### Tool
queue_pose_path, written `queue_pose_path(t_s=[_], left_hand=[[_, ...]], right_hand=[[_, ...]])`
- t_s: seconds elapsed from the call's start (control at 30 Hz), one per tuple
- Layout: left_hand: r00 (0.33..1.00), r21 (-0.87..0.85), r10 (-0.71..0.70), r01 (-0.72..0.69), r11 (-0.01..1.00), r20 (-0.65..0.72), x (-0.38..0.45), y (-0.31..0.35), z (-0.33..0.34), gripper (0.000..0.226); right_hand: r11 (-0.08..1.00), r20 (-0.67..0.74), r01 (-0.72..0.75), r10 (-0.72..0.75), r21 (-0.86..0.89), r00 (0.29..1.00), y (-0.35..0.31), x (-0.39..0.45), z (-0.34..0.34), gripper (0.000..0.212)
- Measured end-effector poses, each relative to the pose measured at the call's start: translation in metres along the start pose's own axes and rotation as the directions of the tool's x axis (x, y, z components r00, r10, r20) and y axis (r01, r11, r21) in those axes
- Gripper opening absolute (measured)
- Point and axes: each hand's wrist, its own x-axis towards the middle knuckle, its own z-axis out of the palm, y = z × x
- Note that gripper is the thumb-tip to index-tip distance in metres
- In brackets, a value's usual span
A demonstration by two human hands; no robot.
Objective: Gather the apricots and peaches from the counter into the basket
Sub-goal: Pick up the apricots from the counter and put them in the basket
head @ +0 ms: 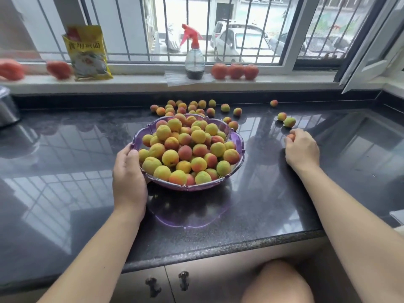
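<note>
A purple translucent basket [237,139] stands mid-counter, heaped with several yellow-orange apricots and peaches. My left hand [129,171] grips its left rim, thumb over the edge. My right hand [302,149] rests on the counter to the right, fingers curled round one orange fruit [290,137]. Two loose fruits [289,122] lie just beyond that hand, and a single one [274,103] sits farther back. A cluster of several loose fruits [192,107] lies behind the basket.
The dark glossy counter [65,171] ends at a front edge near me. On the sill stand a spray bottle [194,62], a yellow packet [87,53] and tomatoes [235,71]. A metal pot [6,106] sits at far left.
</note>
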Motion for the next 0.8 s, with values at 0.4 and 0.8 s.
queue_pose_path(t_s=[0.4, 0.8], left_hand=[[0.999, 0.027, 0.025, -0.026, 0.999, 0.027, -0.006, 0.006, -0.001, 0.053], [1.0, 0.065, 0.019, -0.02, 0.998, 0.018, -0.012, 0.014, 0.0, 0.058]], right_hand=[[0.649, 0.208, 0.267, -0.559, 0.713, 0.803, -0.148, -0.093, -0.073, 0.027], [0.697, 0.324, 0.539, -0.707, 0.473, 0.629, -0.192, -0.124, -0.074, 0.029]])
